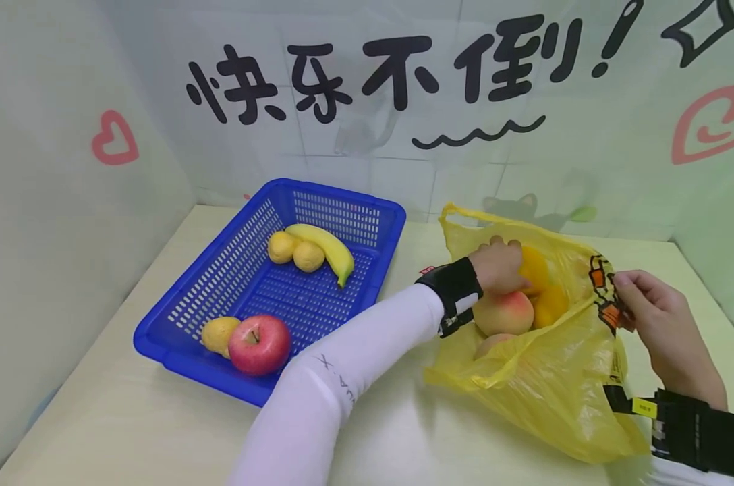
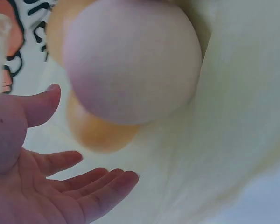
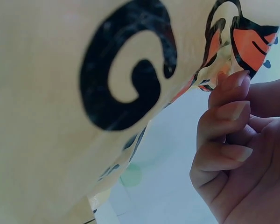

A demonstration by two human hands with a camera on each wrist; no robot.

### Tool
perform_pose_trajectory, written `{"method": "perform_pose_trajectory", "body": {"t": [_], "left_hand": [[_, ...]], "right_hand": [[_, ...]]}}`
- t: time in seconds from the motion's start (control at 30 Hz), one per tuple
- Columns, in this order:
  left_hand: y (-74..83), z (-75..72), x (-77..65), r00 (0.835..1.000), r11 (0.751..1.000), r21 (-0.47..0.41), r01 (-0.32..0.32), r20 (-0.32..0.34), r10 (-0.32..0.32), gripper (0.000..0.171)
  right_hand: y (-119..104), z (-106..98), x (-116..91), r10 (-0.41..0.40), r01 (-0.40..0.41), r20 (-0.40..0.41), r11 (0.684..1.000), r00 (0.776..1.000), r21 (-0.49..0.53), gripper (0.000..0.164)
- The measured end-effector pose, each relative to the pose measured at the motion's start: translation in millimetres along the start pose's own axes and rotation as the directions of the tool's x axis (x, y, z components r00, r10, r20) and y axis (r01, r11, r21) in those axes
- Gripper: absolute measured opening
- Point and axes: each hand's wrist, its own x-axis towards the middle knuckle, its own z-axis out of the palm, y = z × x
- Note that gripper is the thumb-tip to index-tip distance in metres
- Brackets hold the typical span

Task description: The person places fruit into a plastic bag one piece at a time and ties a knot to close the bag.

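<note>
Fingers loosely extended and gripping nothing, the left hand point(image 1: 498, 267) reaches into a crinkled yellow plastic bag point(image 1: 564, 388) on the table point(image 1: 397, 432), near rounded, blushing peaches point(image 1: 504, 315) and orange fruits point(image 1: 552, 306); the right hand point(image 1: 661, 320) pinches the bag's edge. A white sleeve point(image 1: 343, 371) (faintly lettered) hides part of the slotted blue basket point(image 1: 336, 193), which holds a glossy apple point(image 1: 260, 345) and curved banana point(image 1: 326, 245).
</note>
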Motion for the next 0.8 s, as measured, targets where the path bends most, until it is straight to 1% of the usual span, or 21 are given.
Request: {"method": "perform_pose_trajectory", "body": {"t": [0.1, 0.17, 0.27, 0.4, 0.53, 0.67, 0.8], "left_hand": [[-1.4, -7.4, -10.4, 0.998, 0.999, -0.044, -0.024, 0.054, 0.026, 0.062], [-1.2, -11.3, -17.6, 0.996, 0.997, -0.068, -0.042, 0.078, 0.047, 0.061], [0.5, -15.1, -28.5, 0.994, 0.995, -0.079, -0.065, 0.083, 0.071, 0.058], [0.8, -19.0, -45.3, 0.988, 0.990, -0.049, -0.133, 0.078, 0.136, 0.047], [-2.8, -25.0, -63.3, 0.973, 0.975, -0.041, -0.219, 0.064, 0.222, 0.039], [-12.3, -32.1, -81.4, 0.964, 0.959, -0.114, -0.258, 0.032, 0.263, 0.042], [-30.8, -38.6, -99.4, 0.963, 0.941, -0.208, -0.267, -0.017, 0.270, 0.051]], "right_hand": [[0.7, -1.8, -1.0, 0.005, -0.005, -0.004, 1.000, 1.000, -0.009, 0.018], [1.3, -2.3, -1.3, 0.003, -0.003, -0.012, 1.000, 1.000, 0.000, 0.017], [1.8, -2.6, -1.7, 0.005, -0.005, -0.025, 1.000, 1.000, 0.022, 0.017], [2.5, -2.5, -2.5, 0.002, -0.001, -0.029, 0.999, 1.000, 0.047, 0.016], [1.8, -2.8, -2.8, 0.002, -0.001, -0.034, 0.999, 0.999, 0.043, 0.017], [0.4, -3.9, -2.9, 0.005, -0.005, -0.026, 1.000, 1.000, 0.019, 0.018], [-0.2, -4.3, -2.9, -0.014, 0.014, -0.008, 1.000, 1.000, 0.028, 0.018]]}}
